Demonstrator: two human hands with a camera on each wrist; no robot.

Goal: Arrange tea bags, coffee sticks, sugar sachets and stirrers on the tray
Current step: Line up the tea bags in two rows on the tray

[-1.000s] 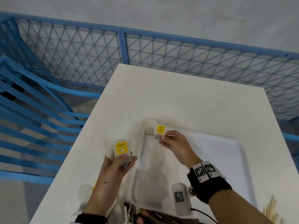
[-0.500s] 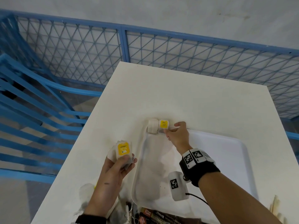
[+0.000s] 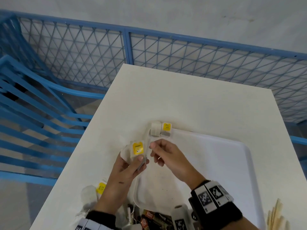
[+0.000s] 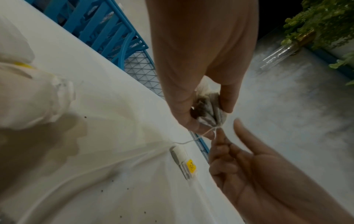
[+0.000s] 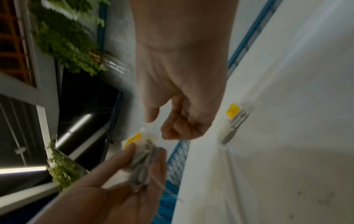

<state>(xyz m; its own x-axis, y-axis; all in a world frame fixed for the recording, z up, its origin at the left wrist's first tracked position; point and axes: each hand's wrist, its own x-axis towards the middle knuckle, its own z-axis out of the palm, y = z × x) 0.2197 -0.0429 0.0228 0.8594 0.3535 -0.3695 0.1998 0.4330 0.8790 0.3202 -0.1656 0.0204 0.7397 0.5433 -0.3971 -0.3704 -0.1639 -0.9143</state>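
My left hand [image 3: 138, 161] grips a small bundle of tea bags [image 3: 137, 148] with a yellow tag on top, held just left of the white tray [image 3: 216, 163]. In the left wrist view the bundle [image 4: 207, 108] is pinched between thumb and fingers, and a string trails from it. My right hand [image 3: 153, 146] hovers right beside the bundle, fingers loosely curled and holding nothing [image 5: 161, 128]. Two tea bags [image 3: 160, 129] lie side by side at the tray's far left corner, one with a yellow tag [image 5: 232, 110].
More tea bags [image 3: 99, 188] lie on the white table [image 3: 182, 97] by my left wrist. Coffee sticks [image 3: 149, 219] sit at the near edge and wooden stirrers [image 3: 275, 214] at the near right. A blue mesh fence [image 3: 126, 45] and a blue slatted chair [image 3: 33, 113] border the table.
My right hand let go of a tea bag at the tray's far left corner and drew back toward my left hand. The left hand shifted slightly right with its bundle.
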